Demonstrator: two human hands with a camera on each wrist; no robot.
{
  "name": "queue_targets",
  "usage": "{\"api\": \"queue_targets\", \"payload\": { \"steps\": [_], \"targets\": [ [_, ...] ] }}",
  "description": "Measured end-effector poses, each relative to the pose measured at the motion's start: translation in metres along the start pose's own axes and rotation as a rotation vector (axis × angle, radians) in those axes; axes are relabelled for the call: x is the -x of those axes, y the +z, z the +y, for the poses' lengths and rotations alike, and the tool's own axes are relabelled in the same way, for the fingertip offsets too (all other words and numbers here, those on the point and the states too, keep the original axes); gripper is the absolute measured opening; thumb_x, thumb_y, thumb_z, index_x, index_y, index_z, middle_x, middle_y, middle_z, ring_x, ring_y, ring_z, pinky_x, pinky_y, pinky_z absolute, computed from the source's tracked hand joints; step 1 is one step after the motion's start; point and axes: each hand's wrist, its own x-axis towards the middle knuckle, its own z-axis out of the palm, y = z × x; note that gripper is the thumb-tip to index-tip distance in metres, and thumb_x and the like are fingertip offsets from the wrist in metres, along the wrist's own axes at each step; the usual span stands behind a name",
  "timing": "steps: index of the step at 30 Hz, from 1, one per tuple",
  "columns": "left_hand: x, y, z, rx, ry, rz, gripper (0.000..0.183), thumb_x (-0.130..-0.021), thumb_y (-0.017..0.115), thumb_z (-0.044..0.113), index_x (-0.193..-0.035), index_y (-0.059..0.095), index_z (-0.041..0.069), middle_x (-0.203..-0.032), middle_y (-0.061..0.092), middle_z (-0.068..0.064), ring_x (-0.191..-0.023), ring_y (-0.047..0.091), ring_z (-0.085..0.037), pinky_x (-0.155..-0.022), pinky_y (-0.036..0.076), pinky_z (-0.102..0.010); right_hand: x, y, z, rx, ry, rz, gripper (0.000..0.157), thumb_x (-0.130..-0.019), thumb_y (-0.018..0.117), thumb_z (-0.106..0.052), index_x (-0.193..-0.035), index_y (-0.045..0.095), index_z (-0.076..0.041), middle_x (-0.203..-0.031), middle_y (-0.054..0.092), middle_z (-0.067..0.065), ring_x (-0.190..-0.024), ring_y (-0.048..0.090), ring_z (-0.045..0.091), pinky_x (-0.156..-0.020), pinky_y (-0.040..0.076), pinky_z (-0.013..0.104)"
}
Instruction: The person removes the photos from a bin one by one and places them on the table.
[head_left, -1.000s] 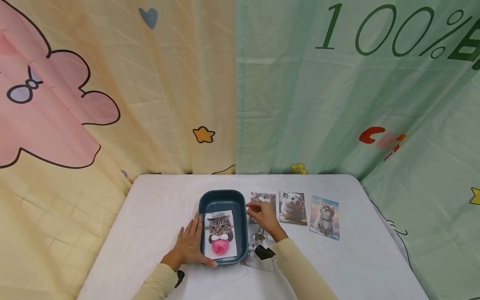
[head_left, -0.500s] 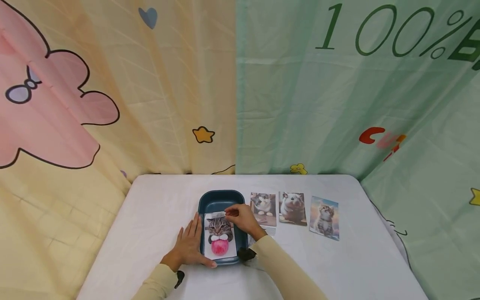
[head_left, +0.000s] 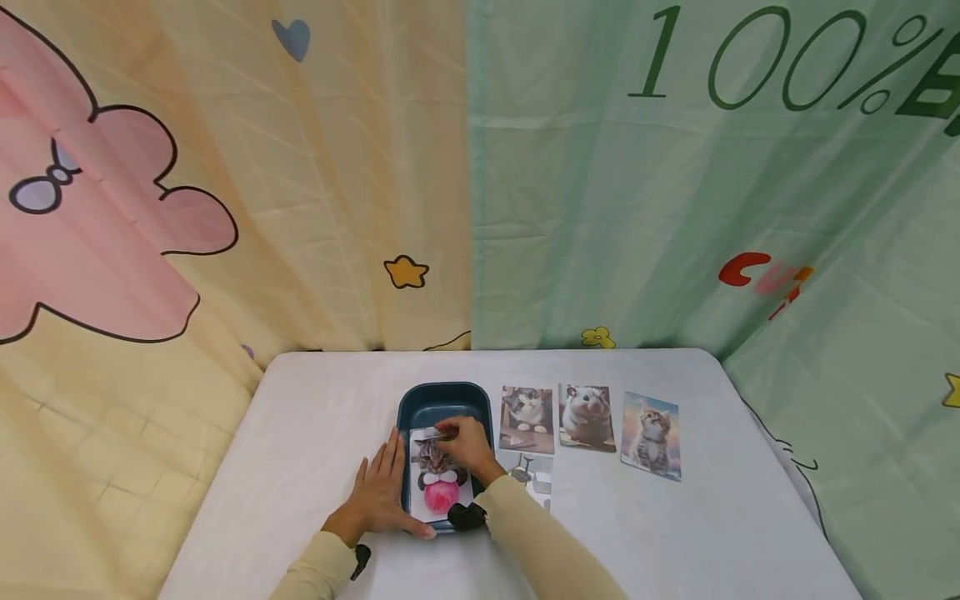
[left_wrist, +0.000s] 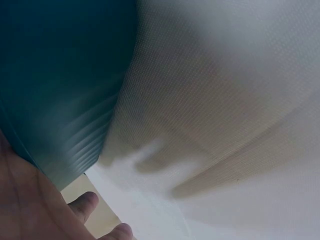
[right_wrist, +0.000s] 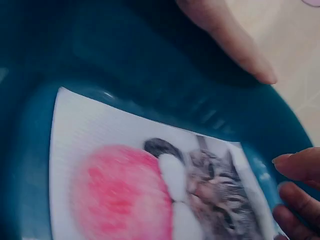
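My left hand (head_left: 377,492) rests along the left side of a dark teal tray (head_left: 442,390), fingers straight and thumb by its near edge. One left finger (right_wrist: 235,42) shows at the rim in the right wrist view. Inside the tray lies a picture card (head_left: 441,497) of a tabby cat with a pink ball. My right hand (head_left: 471,446) is over the card's upper part, its fingers (right_wrist: 300,165) loosely bent near the card's top edge. I see nothing between them; whether they touch the card I cannot tell. The left wrist view shows the tray's ribbed wall (left_wrist: 75,125).
Right of the tray lie a grey-and-white cat card (head_left: 527,419), a hamster card (head_left: 587,417) and a kitten card (head_left: 651,435). Another card (head_left: 536,475) is partly behind my right forearm. All lie on a white tabletop (head_left: 712,533) with curtains behind it.
My right hand has moved left from the tray's right rim to above the tabby cat card, then slightly nearer to me. My left hand stays at the tray's side.
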Motion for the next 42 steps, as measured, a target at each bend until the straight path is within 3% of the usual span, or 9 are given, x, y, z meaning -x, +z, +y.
{"api": "queue_targets", "payload": {
  "steps": [9,24,28,32,35,42],
  "targets": [
    [0.001,0.0,0.003,-0.024,-0.003,-0.008,0.151,-0.045,0.081,0.074,-0.151,0.009,-0.006,-0.16,0.002,-0.02,-0.142,0.016,-0.044,-0.109,0.011,-0.067,0.006,0.011,0.008,0.082,0.063,0.036,0.035,-0.074,0.076,-0.005,-0.107,0.07,0.004,-0.105,0.063,0.015,-0.103,0.057,0.033,-0.094,0.038,0.054],
    [0.0,0.0,0.001,-0.023,-0.007,-0.015,0.151,-0.045,0.08,0.075,-0.151,0.009,-0.005,-0.16,0.0,-0.021,-0.142,0.014,-0.044,-0.11,0.009,-0.066,0.004,0.013,0.009,0.127,0.068,0.018,0.03,-0.072,0.078,-0.007,-0.101,0.072,0.001,-0.098,0.071,0.011,-0.098,0.062,0.03,-0.093,0.033,0.062],
    [0.0,0.0,0.001,-0.025,0.003,-0.013,0.151,-0.045,0.078,0.077,-0.151,0.009,-0.006,-0.159,0.001,-0.021,-0.142,0.014,-0.045,-0.11,0.009,-0.067,0.004,0.011,0.01,0.081,0.066,0.039,0.027,-0.073,0.077,-0.006,-0.098,0.072,0.0,-0.094,0.072,0.011,-0.092,0.065,0.027,-0.091,0.042,0.053],
    [0.0,0.0,0.001,-0.028,-0.003,-0.02,0.151,-0.045,0.078,0.078,-0.151,0.009,-0.005,-0.16,0.0,-0.02,-0.142,0.014,-0.044,-0.11,0.009,-0.066,0.002,0.01,0.01,0.027,0.053,0.071,0.024,-0.074,0.078,-0.006,-0.097,0.073,0.002,-0.087,0.07,0.01,-0.081,0.064,0.021,-0.073,0.053,0.034],
    [-0.001,0.0,0.001,-0.03,-0.002,-0.018,0.15,-0.046,0.078,0.077,-0.151,0.009,-0.005,-0.16,0.0,-0.02,-0.142,0.013,-0.044,-0.11,0.01,-0.065,0.002,0.009,0.009,-0.025,0.05,0.089,0.024,-0.075,0.079,-0.006,-0.097,0.073,0.002,-0.082,0.067,0.007,-0.074,0.059,0.016,-0.067,0.051,0.028],
    [0.001,0.001,0.001,-0.043,-0.003,-0.016,0.149,-0.046,0.077,0.078,-0.151,0.011,-0.005,-0.159,0.0,-0.02,-0.142,0.013,-0.044,-0.11,0.009,-0.066,0.002,0.011,0.008,-0.06,0.064,0.097,0.021,-0.077,0.079,-0.009,-0.095,0.073,-0.001,-0.079,0.063,0.001,-0.07,0.051,0.01,-0.062,0.047,0.026]
  ]
}}
